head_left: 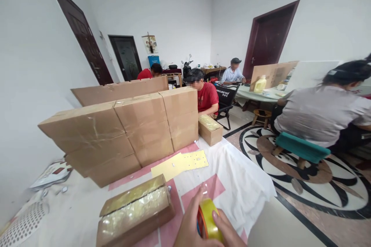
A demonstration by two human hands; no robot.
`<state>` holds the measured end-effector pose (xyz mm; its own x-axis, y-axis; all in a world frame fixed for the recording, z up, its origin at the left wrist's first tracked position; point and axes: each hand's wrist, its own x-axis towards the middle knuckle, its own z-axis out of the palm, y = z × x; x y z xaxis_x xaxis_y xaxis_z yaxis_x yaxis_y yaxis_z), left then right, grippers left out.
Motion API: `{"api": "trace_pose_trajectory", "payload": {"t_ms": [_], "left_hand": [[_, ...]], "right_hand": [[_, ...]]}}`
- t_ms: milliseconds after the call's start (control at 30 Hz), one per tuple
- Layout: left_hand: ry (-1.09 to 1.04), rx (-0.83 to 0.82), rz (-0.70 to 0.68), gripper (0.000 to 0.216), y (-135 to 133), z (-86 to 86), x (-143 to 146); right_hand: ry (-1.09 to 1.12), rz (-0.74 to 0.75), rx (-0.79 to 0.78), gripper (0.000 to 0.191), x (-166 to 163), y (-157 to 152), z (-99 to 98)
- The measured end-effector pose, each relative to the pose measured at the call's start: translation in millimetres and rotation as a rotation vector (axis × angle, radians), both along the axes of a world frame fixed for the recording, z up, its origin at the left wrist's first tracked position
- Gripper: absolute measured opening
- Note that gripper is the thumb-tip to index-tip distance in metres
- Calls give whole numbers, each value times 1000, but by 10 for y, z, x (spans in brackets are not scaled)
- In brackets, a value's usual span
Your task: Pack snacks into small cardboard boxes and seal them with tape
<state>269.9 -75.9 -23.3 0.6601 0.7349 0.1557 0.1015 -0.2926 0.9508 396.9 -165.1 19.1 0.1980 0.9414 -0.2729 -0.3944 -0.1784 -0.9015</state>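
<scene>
Both of my hands meet at the bottom edge around a roll of yellow tape (208,218). My left hand (189,225) wraps the roll's left side, thumb on top. My right hand (228,229) pinches its right edge with the thumb. A clear strip of tape rises from the roll toward the table. Just left of my hands lies a small open cardboard box (135,212) filled with clear-wrapped yellowish contents. A yellow sheet (179,164) with small white bits lies on the white and pink table cover (232,177) beyond.
Three large sealed cardboard boxes (124,135) stand in a row across the table, another small open box (210,128) at their right end. Several people sit beyond and to the right; one in grey on a teal stool (301,148). A patterned floor lies right.
</scene>
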Motion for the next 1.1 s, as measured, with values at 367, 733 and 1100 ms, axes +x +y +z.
{"api": "trace_pose_trajectory", "payload": {"t_ms": [367, 733, 1100], "left_hand": [[-226, -35, 346, 81, 91, -34, 37], [-74, 42, 572, 61, 21, 102, -729], [-45, -44, 680, 81, -148, 215, -1418]], "right_hand": [[-179, -307, -77, 69, 463, 424, -193], [-755, -446, -179, 58, 1754, 1437, -366], [-1121, 550, 744, 37, -305, 1302, 657]]}}
